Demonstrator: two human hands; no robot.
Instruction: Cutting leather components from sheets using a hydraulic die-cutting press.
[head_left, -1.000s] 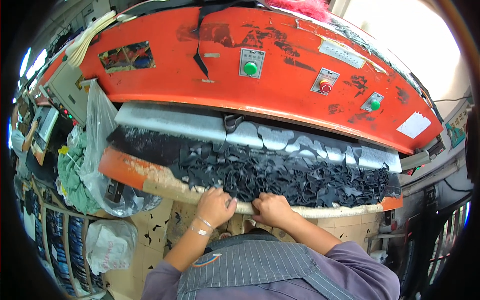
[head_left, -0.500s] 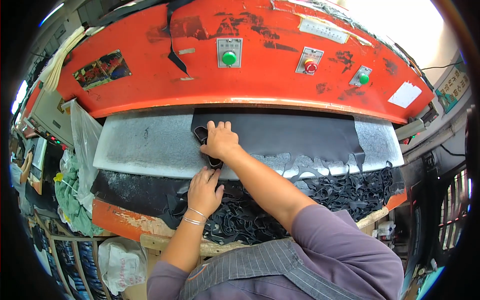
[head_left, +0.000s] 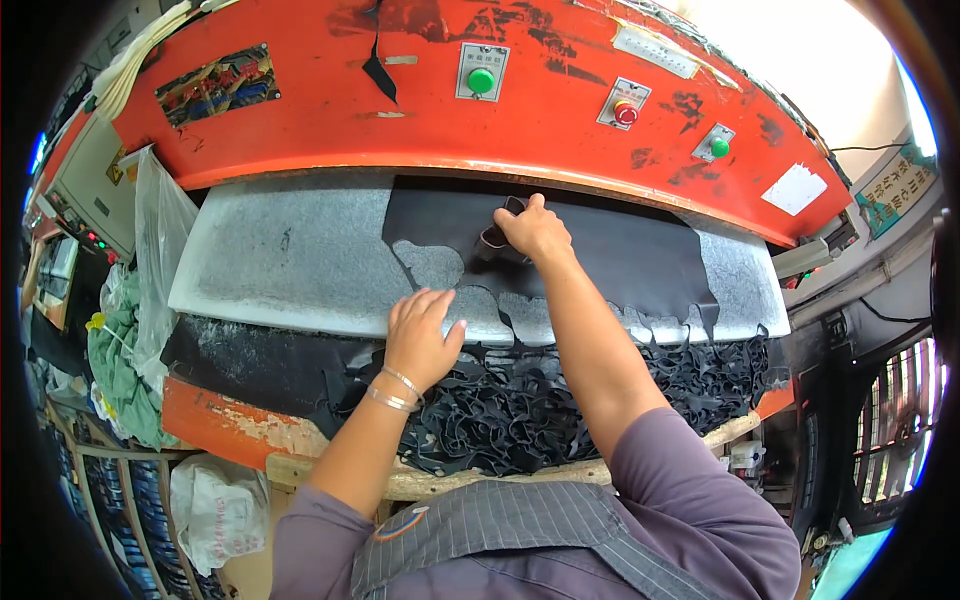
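A dark metal cutting die [head_left: 493,238], an open-walled outline shape, is gripped along its edge by my right hand [head_left: 538,232]. The die is over the black leather-like sheet [head_left: 630,250]; whether it touches the sheet or hovers, I cannot tell. Left of it, a rounded gap in the sheet bares the pale grey cutting board [head_left: 290,245] underneath. My left hand [head_left: 420,338] holds nothing, its fingers apart, at the board's front edge just below that gap. The sheet's front edge is ragged with scalloped cut-outs.
The red press beam [head_left: 340,120] spans the far side, carrying a green button [head_left: 481,81], a red stop button [head_left: 625,112] and another green button [head_left: 719,148]. Tangled black offcuts [head_left: 510,420] heap along the near ledge. A clear plastic bag [head_left: 165,220] hangs at left.
My right hand has carried the die rightward across the sheet, revealing the rounded gap. My left hand, formerly beside the die, now stands apart from it with fingers spread. The view has shifted slightly.
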